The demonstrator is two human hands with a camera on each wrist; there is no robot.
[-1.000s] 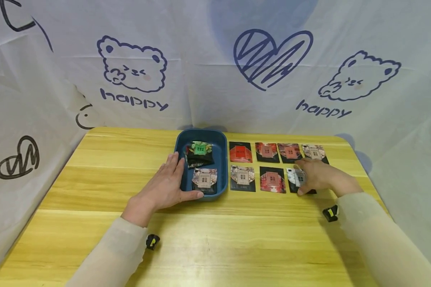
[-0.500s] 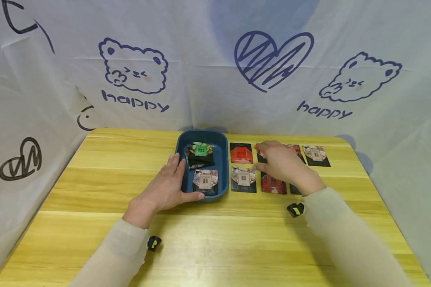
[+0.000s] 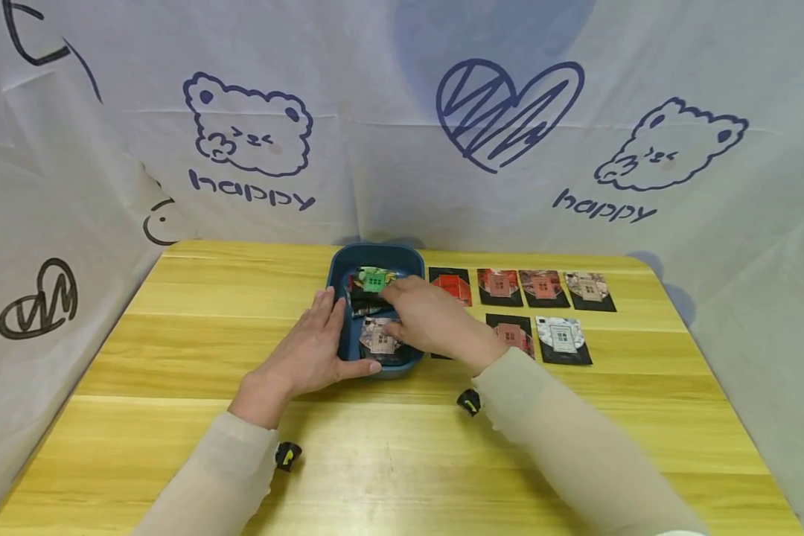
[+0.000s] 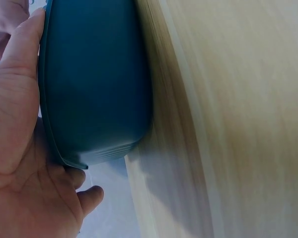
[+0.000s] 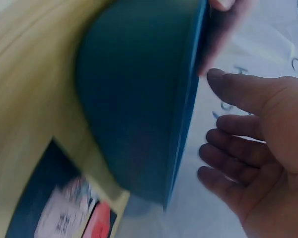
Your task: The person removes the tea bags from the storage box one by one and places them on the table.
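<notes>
A blue tray [image 3: 375,249] stands on the wooden table [image 3: 388,447] and holds several small packets, one with a green label [image 3: 374,280] and a floral one [image 3: 377,339]. My left hand [image 3: 311,346] rests against the tray's left side, fingers straight, thumb along its front edge; the left wrist view shows the palm [image 4: 20,148] against the tray wall [image 4: 94,84]. My right hand [image 3: 429,320] hovers over the tray's right half. In the right wrist view its fingers [image 5: 253,163] are loosely spread beside the tray rim [image 5: 188,99] and hold nothing.
Right of the tray, packets lie in two rows: a red one [image 3: 454,285], three more behind [image 3: 543,287], and two in front [image 3: 562,339]. My right forearm covers part of the front row. A printed cloth backdrop [image 3: 402,149] closes the back and sides.
My right hand has left the far-right front packet and swept left across the rows to above the tray. The left hand has stayed on the tray.
</notes>
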